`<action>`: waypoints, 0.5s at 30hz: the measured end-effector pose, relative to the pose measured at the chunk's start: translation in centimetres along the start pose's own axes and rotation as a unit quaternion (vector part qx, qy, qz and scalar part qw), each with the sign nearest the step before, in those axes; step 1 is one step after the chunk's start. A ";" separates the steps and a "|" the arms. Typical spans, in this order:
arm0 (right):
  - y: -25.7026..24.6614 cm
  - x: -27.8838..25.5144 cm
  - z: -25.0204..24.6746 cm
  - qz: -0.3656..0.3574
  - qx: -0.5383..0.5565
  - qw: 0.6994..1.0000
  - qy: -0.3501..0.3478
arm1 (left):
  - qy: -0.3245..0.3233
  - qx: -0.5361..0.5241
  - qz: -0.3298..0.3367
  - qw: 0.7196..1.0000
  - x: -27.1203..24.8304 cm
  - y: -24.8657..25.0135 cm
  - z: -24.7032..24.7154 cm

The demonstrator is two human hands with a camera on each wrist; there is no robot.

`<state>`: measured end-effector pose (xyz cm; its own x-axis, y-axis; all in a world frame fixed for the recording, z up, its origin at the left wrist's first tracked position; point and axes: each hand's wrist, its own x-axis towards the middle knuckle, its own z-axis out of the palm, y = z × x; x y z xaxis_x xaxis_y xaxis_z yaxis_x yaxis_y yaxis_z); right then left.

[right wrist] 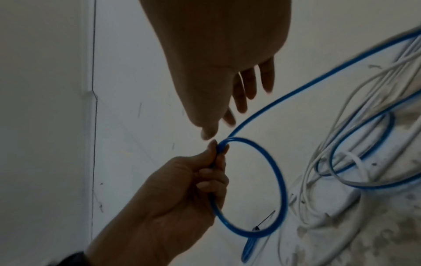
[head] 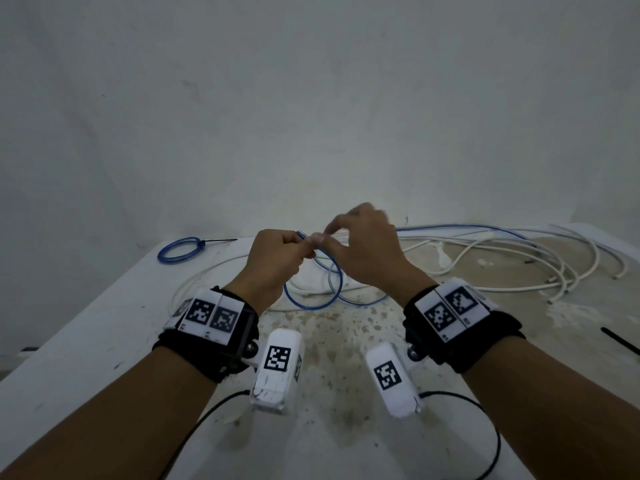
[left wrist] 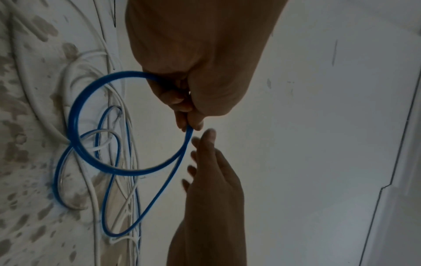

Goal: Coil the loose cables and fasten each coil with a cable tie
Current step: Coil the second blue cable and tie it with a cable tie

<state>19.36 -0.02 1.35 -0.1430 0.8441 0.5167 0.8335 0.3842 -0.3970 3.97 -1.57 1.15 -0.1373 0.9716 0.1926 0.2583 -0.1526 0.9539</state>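
Observation:
My left hand (head: 302, 249) (left wrist: 189, 124) (right wrist: 216, 158) grips a blue cable loop (head: 313, 306) (left wrist: 75, 115) (right wrist: 281, 185) and holds it above the table. The rest of this blue cable (head: 485, 227) trails right through the white tangle. Just beside the left fingertips hovers my right hand (head: 329, 233) (left wrist: 205, 142) (right wrist: 218, 126). Its fingers are straight, and in the right wrist view it holds nothing. A finished blue coil (head: 160, 252) lies at the far left, fastened with a black cable tie (head: 221, 240).
Several loose white cables (head: 519, 251) sprawl across the back right of the stained white table (head: 86, 341). A spare black cable tie (head: 620, 344) lies near the right edge. A wall rises directly behind the table.

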 end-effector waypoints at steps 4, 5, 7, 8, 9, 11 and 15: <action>0.1 0.6 -0.5 0.011 0.252 0.951 -0.177 | -0.008 -0.026 0.004 1.000 -0.2 0.7 0.0; 0.4 0.6 -0.8 0.024 0.295 0.936 -0.192 | -0.009 -0.028 0.001 1.000 -0.3 0.9 0.1; 0.7 0.7 -1.0 0.039 0.342 0.913 -0.218 | -0.007 -0.033 -0.012 0.999 -0.4 1.0 0.1; 0.8 0.7 -1.1 0.047 0.367 0.899 -0.233 | -0.005 -0.044 -0.021 0.999 -0.4 1.1 0.2; 0.9 0.9 -1.1 0.062 0.397 0.882 -0.246 | -0.005 -0.058 -0.028 0.998 -0.4 1.1 0.2; 0.8 1.2 -1.2 0.097 0.450 0.848 -0.264 | -0.011 -0.085 -0.036 0.996 -0.5 1.4 0.4; 0.8 1.6 -1.8 0.126 0.489 0.820 -0.270 | -0.018 -0.118 -0.031 0.992 -0.5 2.5 0.8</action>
<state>20.79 1.00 3.22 -0.4678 0.8836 0.0179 0.0852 0.0652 -0.9942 5.43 -2.25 3.25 -0.1111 0.9856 0.1276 0.0197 -0.1262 0.9918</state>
